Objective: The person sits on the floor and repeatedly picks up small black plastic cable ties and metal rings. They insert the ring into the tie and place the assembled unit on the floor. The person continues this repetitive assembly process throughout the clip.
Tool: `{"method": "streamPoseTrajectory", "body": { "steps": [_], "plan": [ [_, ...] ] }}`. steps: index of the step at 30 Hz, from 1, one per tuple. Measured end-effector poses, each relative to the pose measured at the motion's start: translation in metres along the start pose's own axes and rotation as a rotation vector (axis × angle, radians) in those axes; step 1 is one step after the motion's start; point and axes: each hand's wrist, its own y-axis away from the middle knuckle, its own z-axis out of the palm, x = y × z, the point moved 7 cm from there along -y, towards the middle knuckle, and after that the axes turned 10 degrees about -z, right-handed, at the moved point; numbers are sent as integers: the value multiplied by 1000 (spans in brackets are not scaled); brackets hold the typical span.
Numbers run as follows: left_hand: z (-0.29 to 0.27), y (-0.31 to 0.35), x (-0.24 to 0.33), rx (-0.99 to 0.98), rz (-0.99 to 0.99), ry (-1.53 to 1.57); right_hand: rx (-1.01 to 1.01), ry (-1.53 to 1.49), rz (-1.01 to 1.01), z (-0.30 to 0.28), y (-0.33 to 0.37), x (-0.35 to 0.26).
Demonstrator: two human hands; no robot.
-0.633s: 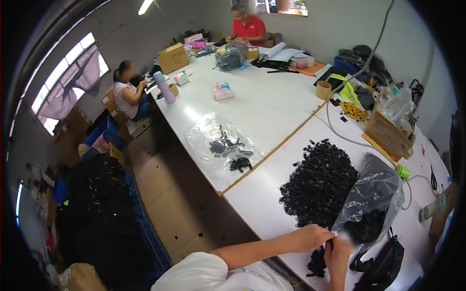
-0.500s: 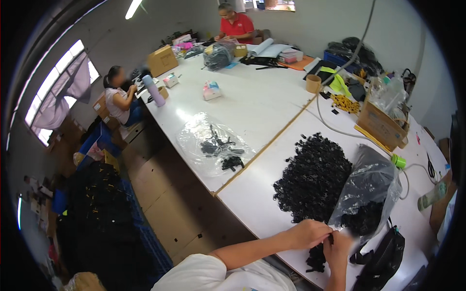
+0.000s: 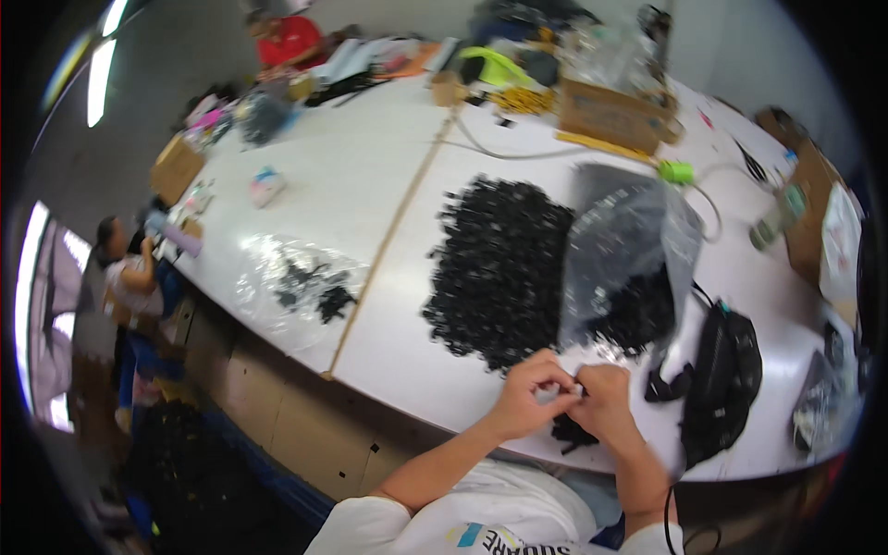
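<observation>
My left hand (image 3: 532,398) and my right hand (image 3: 606,398) meet at the near edge of the table, fingertips pinched together. Something small and dark seems to sit between them, too small and blurred to name. Just beyond lies a large heap of small black plastic pieces (image 3: 499,268), loop-like in outline. A clear plastic bag (image 3: 615,217) rests beside it on the right, with more black pieces (image 3: 643,310) in its near end. Partly hidden under my hands is a little pile of black pieces (image 3: 575,433).
To the right lies a black pouch (image 3: 721,379) with a strap. Farther back stand a cardboard box (image 3: 610,116), a green roll (image 3: 676,171) and a bottle (image 3: 780,217). A flat plastic bag (image 3: 277,301) lies left of the table seam. Two people sit at the far sides.
My view has swung to the right, so the table and heap sit farther left in the picture. My hands stay together, with the left hand's fingers now curled more.
</observation>
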Motion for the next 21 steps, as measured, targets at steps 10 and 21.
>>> {"method": "streamPoseTrajectory", "body": {
  "steps": [10, 21],
  "plan": [
    [-5, -3, 8, 300, 451, -523, 94, -469, 241, -7, 1, 20],
    [1, 5, 21, -179, 185, -494, -60, -153, -191, -10, 7, -16]
  ]
}}
